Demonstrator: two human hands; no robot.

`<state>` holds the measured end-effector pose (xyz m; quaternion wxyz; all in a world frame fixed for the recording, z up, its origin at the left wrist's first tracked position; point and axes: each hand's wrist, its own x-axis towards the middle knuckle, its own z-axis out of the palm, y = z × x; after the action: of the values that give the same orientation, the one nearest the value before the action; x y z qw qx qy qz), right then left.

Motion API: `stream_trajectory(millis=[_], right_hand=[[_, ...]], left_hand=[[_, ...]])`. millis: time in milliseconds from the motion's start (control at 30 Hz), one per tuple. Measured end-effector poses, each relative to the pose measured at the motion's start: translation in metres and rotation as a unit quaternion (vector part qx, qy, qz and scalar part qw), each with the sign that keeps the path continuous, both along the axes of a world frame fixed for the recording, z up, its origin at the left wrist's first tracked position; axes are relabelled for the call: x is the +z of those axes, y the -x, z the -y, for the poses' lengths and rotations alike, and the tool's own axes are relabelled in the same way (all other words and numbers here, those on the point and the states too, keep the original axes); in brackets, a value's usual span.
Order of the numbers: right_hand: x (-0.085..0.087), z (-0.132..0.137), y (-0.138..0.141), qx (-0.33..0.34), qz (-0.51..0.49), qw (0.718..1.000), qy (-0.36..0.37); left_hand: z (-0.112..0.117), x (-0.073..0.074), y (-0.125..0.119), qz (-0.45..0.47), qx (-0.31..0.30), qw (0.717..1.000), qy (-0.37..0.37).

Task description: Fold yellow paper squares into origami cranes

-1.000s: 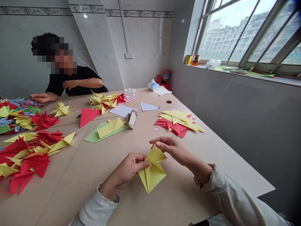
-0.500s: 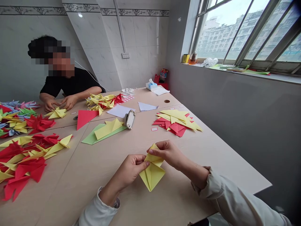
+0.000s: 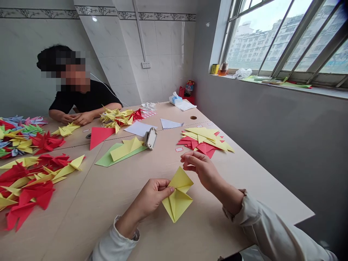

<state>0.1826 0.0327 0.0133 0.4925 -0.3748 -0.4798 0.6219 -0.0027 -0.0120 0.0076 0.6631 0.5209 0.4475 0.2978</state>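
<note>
Head view: red-and-yellow paper pile [image 3: 202, 136] beyond the yellow sheet [image 3: 179, 203].

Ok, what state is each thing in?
Creased yellow paper, folded, pinched
Bare left hand, closed on that paper
Bare right hand, raised, loosely curled, holding nothing
Red-and-yellow paper pile, loosely stacked
Red triangular paper, lying flat
Green paper sheet, partly covered
White-and-blue tissue box, open, tissue protruding

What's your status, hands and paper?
Left hand pinching folded yellow paper. Right hand open, close by, holding nothing. Red-and-yellow pile beyond right hand, not blocking.
</note>
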Motion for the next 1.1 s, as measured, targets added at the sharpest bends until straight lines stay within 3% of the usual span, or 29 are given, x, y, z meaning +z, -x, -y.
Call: stream_trajectory(millis=[233, 433, 633, 967, 1100], right_hand=[[-0.007, 0.006, 0.004, 0.139, 0.149, 0.978, -0.053], [-0.011, 0.006, 0.004, 0.104, 0.166, 0.977, -0.079], [-0.009, 0.008, 0.004, 0.082, 0.161, 0.977, -0.114], [-0.008, 0.010, 0.006, 0.054, 0.214, 0.963, -0.153], [-0.009, 0.013, 0.007, 0.045, 0.236, 0.945, -0.223]], left_hand=[[0.000, -0.003, -0.001, 0.005, 0.010, 0.999, -0.040], [0.000, -0.004, 0.001, 0.039, 0.000, 0.996, -0.076], [0.000, -0.008, 0.002, 0.025, 0.003, 0.997, -0.077], [0.000, -0.001, 0.004, 0.001, -0.005, 0.994, -0.109], [-0.002, -0.004, 0.005, -0.004, 0.020, 0.994, -0.111]])
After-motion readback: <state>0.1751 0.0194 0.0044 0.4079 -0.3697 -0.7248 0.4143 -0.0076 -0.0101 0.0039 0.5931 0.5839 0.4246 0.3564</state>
